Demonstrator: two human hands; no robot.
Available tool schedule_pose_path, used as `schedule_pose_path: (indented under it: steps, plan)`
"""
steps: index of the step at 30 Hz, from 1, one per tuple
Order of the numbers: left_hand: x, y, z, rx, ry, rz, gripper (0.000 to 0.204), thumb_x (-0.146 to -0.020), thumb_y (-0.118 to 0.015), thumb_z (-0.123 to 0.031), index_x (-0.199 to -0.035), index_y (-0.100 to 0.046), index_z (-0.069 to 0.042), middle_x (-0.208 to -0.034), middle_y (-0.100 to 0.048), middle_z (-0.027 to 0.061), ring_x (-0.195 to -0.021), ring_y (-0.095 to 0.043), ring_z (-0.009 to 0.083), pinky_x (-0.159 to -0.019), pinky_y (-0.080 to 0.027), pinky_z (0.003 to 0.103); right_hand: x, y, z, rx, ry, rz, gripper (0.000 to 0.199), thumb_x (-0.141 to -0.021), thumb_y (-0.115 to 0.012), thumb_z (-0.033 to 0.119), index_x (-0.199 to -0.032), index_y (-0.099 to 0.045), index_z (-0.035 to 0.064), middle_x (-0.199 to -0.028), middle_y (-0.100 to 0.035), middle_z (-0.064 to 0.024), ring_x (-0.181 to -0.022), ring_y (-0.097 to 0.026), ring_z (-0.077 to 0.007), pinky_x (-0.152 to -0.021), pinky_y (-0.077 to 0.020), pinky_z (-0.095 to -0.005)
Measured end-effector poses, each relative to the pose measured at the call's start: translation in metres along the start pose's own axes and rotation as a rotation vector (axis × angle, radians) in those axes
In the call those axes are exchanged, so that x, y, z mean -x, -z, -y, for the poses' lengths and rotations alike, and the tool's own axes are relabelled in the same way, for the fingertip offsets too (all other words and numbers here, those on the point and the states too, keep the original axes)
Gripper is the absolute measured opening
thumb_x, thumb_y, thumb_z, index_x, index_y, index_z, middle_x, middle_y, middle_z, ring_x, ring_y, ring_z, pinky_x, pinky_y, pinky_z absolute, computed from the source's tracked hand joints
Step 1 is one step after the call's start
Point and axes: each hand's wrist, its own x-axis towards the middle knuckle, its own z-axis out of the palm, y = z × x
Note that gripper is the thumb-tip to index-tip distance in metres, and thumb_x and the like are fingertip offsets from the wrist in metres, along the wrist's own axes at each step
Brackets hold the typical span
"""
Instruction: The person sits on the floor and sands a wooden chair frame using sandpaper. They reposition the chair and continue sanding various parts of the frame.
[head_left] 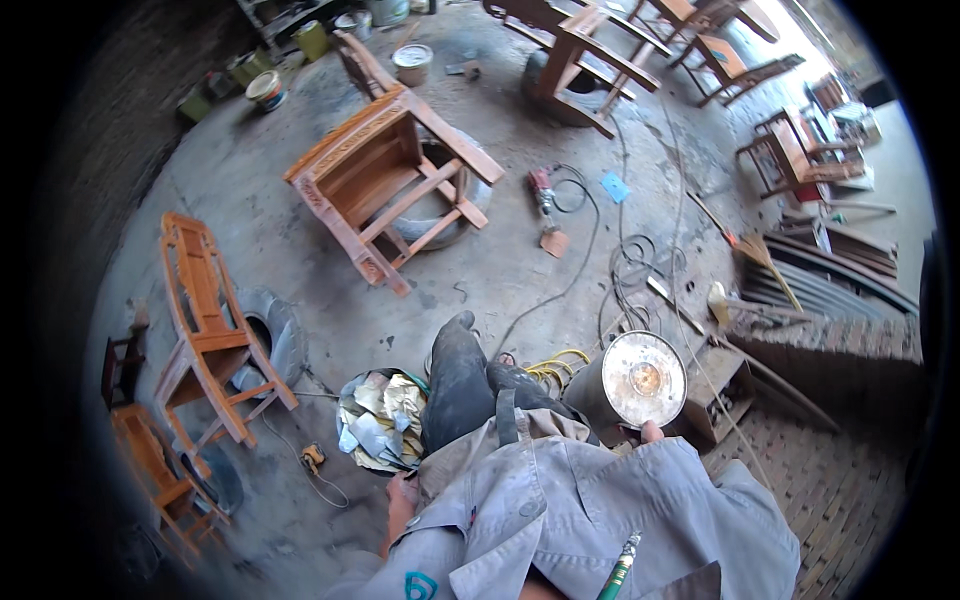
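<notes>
Left grip (400, 500): only part shows past the grey shirt sleeve, low at the person's left side. It sits at the lower rim of a bucket (380, 425) stuffed with crumpled paper and scraps. Cannot tell whether the fingers close on the rim or only rest against it; how far open is hidden by the sleeve.

Beyond and left of that grip: an orange wooden chair frame (205, 330) lying over a tyre on the concrete floor (250, 190). Farther out, an unfinished wooden chair (385, 185) tipped on another tyre. A small yellow tool (313, 458) with a cord lies on the floor just left of the bucket.

Between the two grips: the person's dark trouser legs and shoes (465, 375), pointing away.

Right grip (651, 432): a thumb or fingertip shows at the near edge of a round metal can (640, 380), touching its rim. The rest of the hand is hidden under the sleeve, so its opening cannot be told. The can's lid is pale with a rust-coloured centre; the can stands just beside the right knee.

Beyond that grip: coiled cables (635, 265) and a red power tool (543, 195) on the floor. Right of it, a brick ledge (840, 345).
</notes>
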Motion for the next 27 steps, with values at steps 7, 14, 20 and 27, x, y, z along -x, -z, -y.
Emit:
schedule_pose_path:
  steps: [7,14,20,27]
  plan:
    - [0.022,0.004,-0.021,-0.206,-0.003,-0.097,0.033,-0.089,-0.063,-0.038,-0.098,-0.071,-0.007,-0.096,-0.072,0.0171,-0.092,-0.067,0.0360,-0.083,-0.051,0.041,-0.006,-0.170,0.080,0.158,0.083,0.134,0.034,-0.088,-0.043,0.007,-0.116,-0.054,-0.0110,-0.114,-0.063,-0.0246,-0.096,-0.069,-0.0373,-0.076,-0.0635,-0.0478]
    - [-0.050,0.013,-0.054,0.482,0.035,0.147,0.038,-0.101,-0.037,-0.016,-0.120,-0.050,0.014,-0.128,-0.057,0.0264,-0.124,-0.054,0.0362,-0.107,-0.048,0.043,-0.032,-0.312,0.104,0.539,0.340,0.295,0.021,-0.091,-0.053,0.016,-0.098,-0.063,-0.0017,-0.081,-0.060,-0.0071,-0.067,-0.059,-0.0179,-0.060,-0.0515,-0.0341]
    - [-0.108,0.019,-0.115,1.406,0.521,-0.117,0.038,-0.099,-0.035,-0.009,-0.128,-0.044,0.014,-0.137,-0.050,0.0265,-0.129,-0.050,0.0379,-0.109,-0.048,0.044,-0.078,-0.386,0.101,0.664,0.262,0.427,0.026,-0.096,-0.053,0.021,-0.103,-0.065,-0.0014,-0.085,-0.061,-0.0030,-0.072,-0.058,-0.0131,-0.063,-0.0479,-0.0284]
    - [-0.149,0.014,-0.163,1.390,0.468,-0.133,0.043,-0.099,-0.038,-0.007,-0.136,-0.038,0.015,-0.139,-0.048,0.0268,-0.131,-0.048,0.0406,-0.107,-0.050,0.042,-0.165,-0.397,0.023,0.580,0.130,0.500,0.030,-0.098,-0.056,0.021,-0.114,-0.064,-0.0027,-0.099,-0.068,-0.0068,-0.085,-0.063,-0.0153,-0.074,-0.0508,-0.0309]
